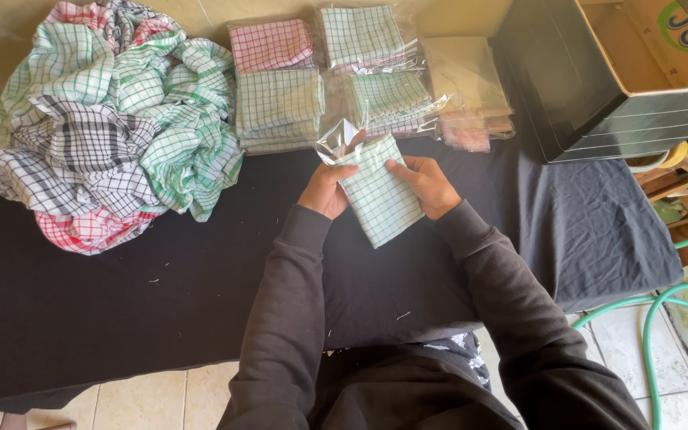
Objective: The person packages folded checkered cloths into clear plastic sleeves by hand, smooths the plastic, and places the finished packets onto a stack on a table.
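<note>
Both of my hands hold a folded green-checked white cloth over the black-covered table. My left hand grips its left edge, and my right hand grips the right edge near the top. The cloth's far end sits in the mouth of a clear plastic bag. How far the cloth has gone into the bag cannot be told. Dark grey sleeves cover both arms.
A heap of loose checked cloths in green, black and red lies at the back left. Stacks of bagged folded cloths stand behind my hands. A black cardboard box stands at the back right. A green hose lies on the tiled floor.
</note>
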